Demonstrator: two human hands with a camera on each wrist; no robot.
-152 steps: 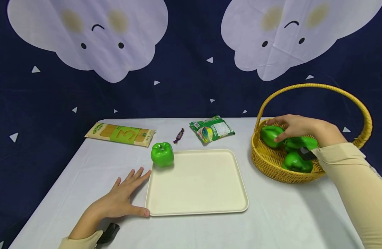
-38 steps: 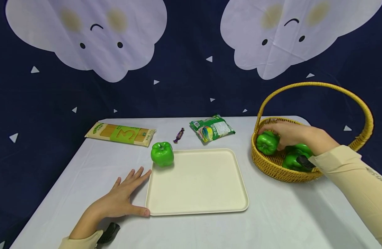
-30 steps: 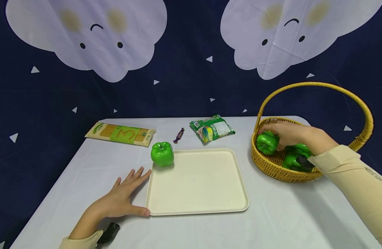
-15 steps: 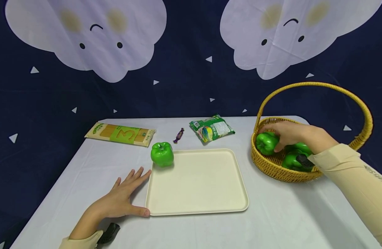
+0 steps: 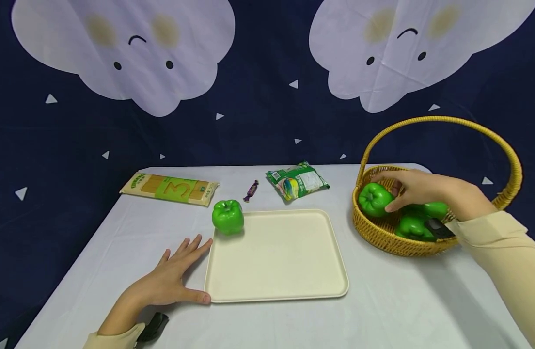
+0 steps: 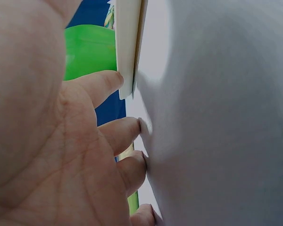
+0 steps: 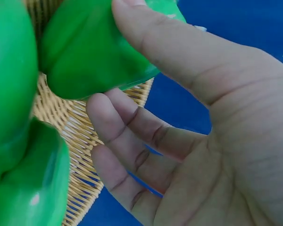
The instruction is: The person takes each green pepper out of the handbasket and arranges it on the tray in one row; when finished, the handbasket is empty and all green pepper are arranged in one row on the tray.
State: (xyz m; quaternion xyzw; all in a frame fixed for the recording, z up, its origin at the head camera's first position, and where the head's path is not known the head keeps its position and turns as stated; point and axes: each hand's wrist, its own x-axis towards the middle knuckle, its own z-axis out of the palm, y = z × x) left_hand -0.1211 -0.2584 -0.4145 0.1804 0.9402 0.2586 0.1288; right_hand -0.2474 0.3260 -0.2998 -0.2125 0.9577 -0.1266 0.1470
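Note:
My right hand point(image 5: 429, 188) reaches into the yellow wicker basket point(image 5: 383, 238) and grips a green bell pepper point(image 5: 374, 199) at its left side. In the right wrist view the thumb lies over that pepper point(image 7: 96, 52), with curled fingers point(image 7: 106, 120) on its other side. Other green bell peppers point(image 5: 413, 228) lie under the wrist, partly hidden. My left hand point(image 5: 167, 281) rests spread on the table, its thumb and index finger touching the left edge of the cream tray point(image 5: 276, 257). One green bell pepper point(image 5: 228, 216) stands on the tray's far left corner.
Behind the tray lie a noodle packet point(image 5: 169, 188), a small wrapped candy point(image 5: 251, 191) and a green snack bag point(image 5: 297, 181). The basket's tall handle point(image 5: 442, 119) arches above the right hand. A dark cloud-print cloth point(image 5: 267, 121) hangs behind the white table.
The pepper at the basket's left lay on its side earlier and now has its stem end in sight. My right wrist has shifted slightly right; the left hand stays put.

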